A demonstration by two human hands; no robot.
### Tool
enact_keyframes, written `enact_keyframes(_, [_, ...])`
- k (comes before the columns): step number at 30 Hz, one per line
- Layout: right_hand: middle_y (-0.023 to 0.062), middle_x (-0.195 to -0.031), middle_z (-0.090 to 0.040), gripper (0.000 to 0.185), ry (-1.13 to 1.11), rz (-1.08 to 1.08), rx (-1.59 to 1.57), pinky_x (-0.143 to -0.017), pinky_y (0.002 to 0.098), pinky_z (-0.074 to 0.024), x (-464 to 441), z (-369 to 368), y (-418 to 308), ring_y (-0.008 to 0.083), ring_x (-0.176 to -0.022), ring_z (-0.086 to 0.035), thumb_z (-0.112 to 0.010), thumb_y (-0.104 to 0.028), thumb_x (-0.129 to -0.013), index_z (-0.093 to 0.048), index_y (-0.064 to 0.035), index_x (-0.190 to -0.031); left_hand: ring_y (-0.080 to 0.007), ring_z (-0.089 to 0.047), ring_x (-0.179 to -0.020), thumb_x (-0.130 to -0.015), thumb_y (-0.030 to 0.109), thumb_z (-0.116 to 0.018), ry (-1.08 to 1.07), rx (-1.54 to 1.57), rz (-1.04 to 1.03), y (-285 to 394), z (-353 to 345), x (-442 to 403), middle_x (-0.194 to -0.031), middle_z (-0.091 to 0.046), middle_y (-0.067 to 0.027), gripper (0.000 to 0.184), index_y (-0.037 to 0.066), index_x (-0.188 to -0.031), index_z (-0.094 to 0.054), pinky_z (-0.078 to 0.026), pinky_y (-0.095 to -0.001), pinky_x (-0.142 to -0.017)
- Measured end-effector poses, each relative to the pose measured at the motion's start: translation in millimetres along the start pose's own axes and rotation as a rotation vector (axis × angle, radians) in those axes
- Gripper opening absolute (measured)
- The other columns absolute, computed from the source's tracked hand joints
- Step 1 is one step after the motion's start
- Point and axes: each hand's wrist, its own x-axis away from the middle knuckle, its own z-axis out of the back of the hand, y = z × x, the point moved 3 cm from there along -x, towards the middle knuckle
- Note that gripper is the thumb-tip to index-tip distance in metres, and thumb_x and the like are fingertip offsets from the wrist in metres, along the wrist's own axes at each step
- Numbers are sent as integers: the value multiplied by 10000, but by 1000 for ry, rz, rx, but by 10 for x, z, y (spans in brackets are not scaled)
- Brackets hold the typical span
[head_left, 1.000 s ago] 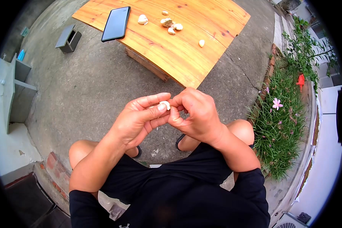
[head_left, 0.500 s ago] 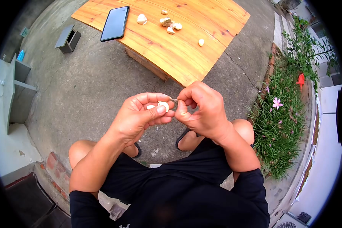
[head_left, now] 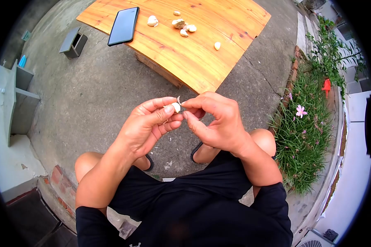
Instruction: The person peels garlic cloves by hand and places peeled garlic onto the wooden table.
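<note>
Between the thumb and fingers of my left hand (head_left: pixel 146 120) is a pale garlic clove (head_left: pixel 176 108). A thin, curled strip of garlic skin (head_left: pixel 178 100) sticks up at the clove's top edge. My right hand (head_left: pixel 219 117) is just to the right, its index fingertip close to the strip and the clove. Its thumb tip sits a little below the index tip, with a small gap between them, and the other fingers curl under. Part of the clove is hidden behind my left thumb. Ahead on the wooden table (head_left: pixel 185 53) lie a garlic bulb (head_left: pixel 152 21) and a broken cluster of cloves (head_left: pixel 179 24).
A phone (head_left: pixel 124 25) lies at the table's left edge. One loose clove (head_left: pixel 217 46) is toward the table's right side. A low grey box (head_left: pixel 73 42) stands on the concrete floor at left. Grass with pink flowers (head_left: pixel 301 111) borders the right side.
My right thumb and index finger have parted from their pinch on the skin strip and moved left toward the clove. My left hand has turned the clove slightly upward.
</note>
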Motion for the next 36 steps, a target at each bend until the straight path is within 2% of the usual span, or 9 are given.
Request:
enact_keyframes(13, [78, -741, -669, 144, 27, 126, 153, -596, 354, -553, 10, -24, -33, 259, -663, -680, -792, -50, -737, -690, -56, -838, -218, -736, -977, -972, 35, -675, 1, -18, -13, -24, -10, 28, -1105, -723, -158, 207, -7, -1175, -663, -627, -318, -877])
enact_keyframes(22, [56, -699, -634, 145, 47, 80, 159, -530, 325, -531, 16, -47, -29, 209, -600, -662, -788, -48, -725, -659, -67, -788, -201, -728, -982, -964, 45, -690, -34, -24, 4, -20, -67, 54, -1067, -729, -129, 224, -5, -1180, -654, -612, -323, -892])
enact_keyframes(28, [56, -699, -632, 150, 37, 95, 152, -530, 316, -538, 21, -79, -31, 196, -594, -662, -783, -48, -720, -646, -69, -777, -189, -723, -964, -963, 65, -699, -80, -44, -21, -40, -71, 52, -1050, -731, -112, 254, 13, -1205, -644, -593, -334, -904])
enact_keyframes(36, [60, -697, -625, 154, 33, 66, 156, -528, 308, -539, -2, -28, -12, 190, -587, -657, -781, -48, -719, -638, -64, -774, -177, -719, -941, -945, 19, -693, -76, -77, 13, -9, -95, 57, -1039, -726, -103, 286, 21, -1223, -627, -602, -321, -871])
